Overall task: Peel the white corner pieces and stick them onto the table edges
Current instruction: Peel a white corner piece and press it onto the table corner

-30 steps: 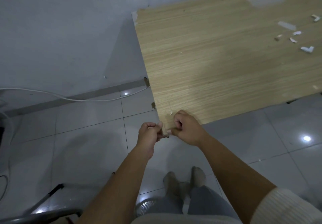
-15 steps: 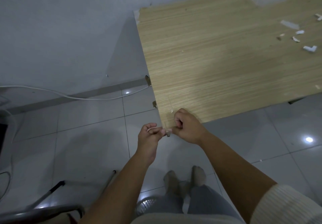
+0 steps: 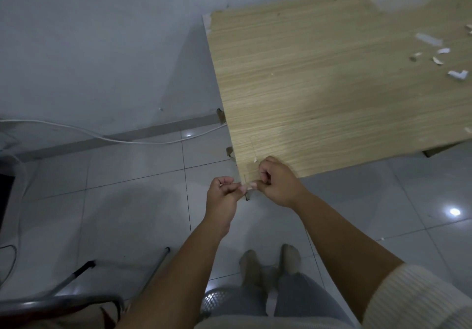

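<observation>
Wooden table (image 3: pixel 332 98) over grey floor tiles, white scraps (image 3: pixel 457 74) near its far right edge. Left hand (image 3: pixel 223 195) and right hand (image 3: pixel 277 183) meet at the table's near left corner, fingers curled, pinching a small white corner piece (image 3: pixel 249 186) between them.

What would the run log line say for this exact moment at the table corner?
stage: fitting at near corner | left hand: pinching small corner piece | right hand: curled, pinching at table corner | spare pieces: on tabletop, far right
</observation>
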